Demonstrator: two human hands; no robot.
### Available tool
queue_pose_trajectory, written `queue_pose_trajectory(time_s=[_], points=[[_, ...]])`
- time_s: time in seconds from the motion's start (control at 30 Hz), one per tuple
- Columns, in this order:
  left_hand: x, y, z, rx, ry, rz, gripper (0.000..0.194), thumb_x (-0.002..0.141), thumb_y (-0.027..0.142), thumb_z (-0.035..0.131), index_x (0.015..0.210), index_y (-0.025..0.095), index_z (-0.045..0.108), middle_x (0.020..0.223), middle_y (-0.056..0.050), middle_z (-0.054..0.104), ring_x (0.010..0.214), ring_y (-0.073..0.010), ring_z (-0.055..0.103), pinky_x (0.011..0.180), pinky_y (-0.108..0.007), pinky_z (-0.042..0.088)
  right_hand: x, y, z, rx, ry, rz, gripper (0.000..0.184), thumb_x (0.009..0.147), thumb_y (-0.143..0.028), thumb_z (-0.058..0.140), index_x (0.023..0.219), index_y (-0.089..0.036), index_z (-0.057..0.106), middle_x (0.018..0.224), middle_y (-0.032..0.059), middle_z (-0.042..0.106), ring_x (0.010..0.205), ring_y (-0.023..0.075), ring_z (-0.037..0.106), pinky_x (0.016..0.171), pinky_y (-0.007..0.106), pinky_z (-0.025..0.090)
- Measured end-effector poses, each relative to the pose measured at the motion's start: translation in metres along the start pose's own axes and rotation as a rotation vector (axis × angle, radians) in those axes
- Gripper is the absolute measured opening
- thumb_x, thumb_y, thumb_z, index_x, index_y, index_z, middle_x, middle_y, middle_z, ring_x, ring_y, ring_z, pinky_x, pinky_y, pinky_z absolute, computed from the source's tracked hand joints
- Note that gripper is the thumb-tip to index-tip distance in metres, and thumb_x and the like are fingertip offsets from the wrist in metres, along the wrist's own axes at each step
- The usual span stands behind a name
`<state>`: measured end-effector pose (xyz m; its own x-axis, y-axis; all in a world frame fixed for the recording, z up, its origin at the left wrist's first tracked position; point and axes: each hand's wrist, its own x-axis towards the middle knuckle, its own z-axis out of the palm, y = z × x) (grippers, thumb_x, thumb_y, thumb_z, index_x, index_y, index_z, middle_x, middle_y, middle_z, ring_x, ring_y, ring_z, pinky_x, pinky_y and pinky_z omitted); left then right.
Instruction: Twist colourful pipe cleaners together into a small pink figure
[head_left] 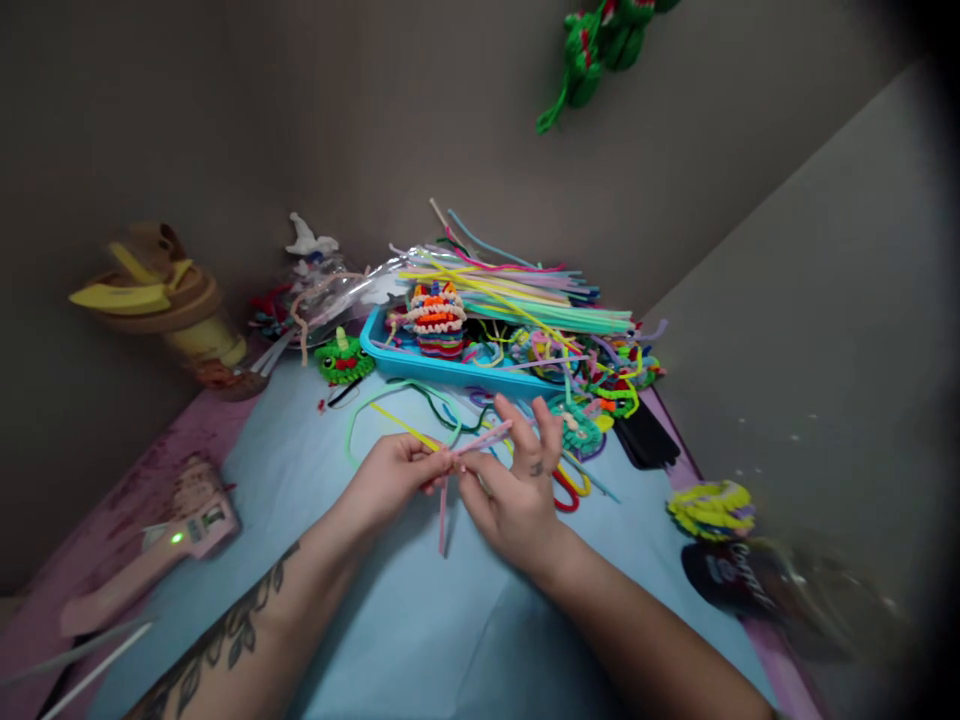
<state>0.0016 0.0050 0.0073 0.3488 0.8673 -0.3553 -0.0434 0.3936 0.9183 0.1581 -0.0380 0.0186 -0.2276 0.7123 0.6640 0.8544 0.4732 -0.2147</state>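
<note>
Above the middle of the blue-covered table, my two hands meet fingertip to fingertip. My left hand (401,465) is closed, thumb and fingers pinching a pink pipe cleaner (443,520); one part of it hangs down and another slants up to the right. My right hand (517,495) pinches the same pink pipe cleaner between thumb and forefinger, its other fingers raised. Just behind the hands lie a yellow pipe cleaner (401,424), a mint-green loop (349,430) and a red curved piece (567,495). The exact pinch point is hidden by the fingers.
A blue tray (457,372) full of pipe cleaners stands at the back. A green fuzzy figure (344,358) sits left of it. A pink glue gun (176,540) with a lit green light lies left. A black phone-like object (645,436) and a coffee jar (780,590) are right.
</note>
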Motion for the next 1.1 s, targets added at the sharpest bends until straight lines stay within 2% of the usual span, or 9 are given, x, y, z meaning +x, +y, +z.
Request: queue_pose_trajectory(time_s=[0.27,0.37,0.43,0.53,0.63,0.73,0.83,0.93,1.1], points=[[-0.001,0.007,-0.003,-0.104,-0.041,-0.023,0.034,0.058,0.042,0.080,0.061,0.012,0.065,0.051,0.002,0.057,0.047,-0.0061,0.043,0.047,-0.019,0.034,0.002,0.004,-0.009,0.047,0.029,-0.004,0.023,0.079,-0.017,0.064,0.096,-0.031,0.068,0.146,0.0060,0.029,0.139,0.0417,0.011,0.103,0.069,0.020],[-0.001,0.008,-0.005,-0.182,-0.060,-0.098,0.035,0.056,0.041,0.082,0.062,0.011,0.064,0.054,0.001,0.060,0.045,-0.0044,0.043,0.045,-0.017,0.033,0.007,0.010,-0.018,0.178,0.142,0.052,0.029,0.082,-0.019,0.059,0.110,-0.027,0.061,0.136,0.0125,0.042,0.132,0.0369,0.034,0.101,0.061,0.033],[-0.002,0.008,-0.007,-0.225,-0.088,-0.142,0.034,0.056,0.038,0.083,0.062,0.010,0.064,0.056,-0.001,0.061,0.044,-0.0034,0.043,0.044,-0.016,0.032,0.012,0.015,-0.024,0.336,0.161,0.089,0.023,0.084,-0.018,0.056,0.105,-0.024,0.062,0.108,0.0112,0.061,0.107,0.0276,0.057,0.090,0.048,0.046],[-0.002,0.005,-0.008,-0.280,-0.115,-0.167,0.032,0.056,0.033,0.083,0.062,0.010,0.063,0.055,-0.001,0.061,0.042,-0.0031,0.044,0.043,-0.015,0.033,0.019,0.022,-0.029,0.613,-0.026,0.264,0.009,0.085,-0.021,0.056,0.083,-0.022,0.065,0.072,0.0032,0.064,0.067,0.0165,0.060,0.064,0.031,0.049],[-0.002,0.003,-0.008,-0.310,-0.152,-0.154,0.031,0.057,0.033,0.082,0.065,0.010,0.064,0.054,-0.001,0.060,0.041,-0.0037,0.044,0.041,-0.015,0.032,0.022,0.026,-0.022,0.975,-0.257,0.611,0.015,0.085,-0.033,0.058,0.080,-0.019,0.064,0.062,0.0000,0.060,0.048,0.0101,0.050,0.045,0.023,0.040],[-0.004,0.003,-0.005,-0.267,-0.240,-0.153,0.033,0.058,0.037,0.082,0.064,0.010,0.065,0.053,-0.001,0.060,0.041,-0.0038,0.043,0.040,-0.016,0.030,0.021,0.025,-0.011,1.297,-0.390,0.791,0.022,0.077,-0.037,0.066,0.088,-0.019,0.064,0.058,-0.0040,0.055,0.040,0.0060,0.040,0.039,0.019,0.029],[-0.007,0.004,-0.002,-0.216,-0.300,-0.166,0.034,0.058,0.039,0.082,0.064,0.010,0.065,0.055,-0.001,0.061,0.041,-0.0036,0.043,0.041,-0.016,0.031,0.021,0.023,-0.006,1.427,-0.468,0.841,0.027,0.067,-0.034,0.075,0.087,-0.018,0.067,0.055,-0.0056,0.051,0.040,0.0049,0.037,0.039,0.018,0.025],[-0.009,0.003,0.000,-0.145,-0.344,-0.161,0.032,0.060,0.040,0.080,0.065,0.012,0.066,0.054,0.000,0.060,0.042,-0.0049,0.043,0.042,-0.018,0.030,0.021,0.025,-0.007,1.507,-0.537,0.836,0.029,0.066,-0.043,0.076,0.075,-0.016,0.069,0.055,-0.0036,0.051,0.041,0.0048,0.035,0.039,0.020,0.022],[-0.012,0.004,0.001,0.057,-0.452,-0.125,0.025,0.067,0.036,0.072,0.061,0.013,0.065,0.053,0.002,0.058,0.045,-0.0062,0.041,0.045,-0.019,0.030,0.020,0.029,0.001,1.469,-0.504,0.784,0.034,0.060,-0.050,0.080,0.066,-0.017,0.072,0.066,0.0006,0.057,0.055,0.0095,0.047,0.049,0.023,0.035]])
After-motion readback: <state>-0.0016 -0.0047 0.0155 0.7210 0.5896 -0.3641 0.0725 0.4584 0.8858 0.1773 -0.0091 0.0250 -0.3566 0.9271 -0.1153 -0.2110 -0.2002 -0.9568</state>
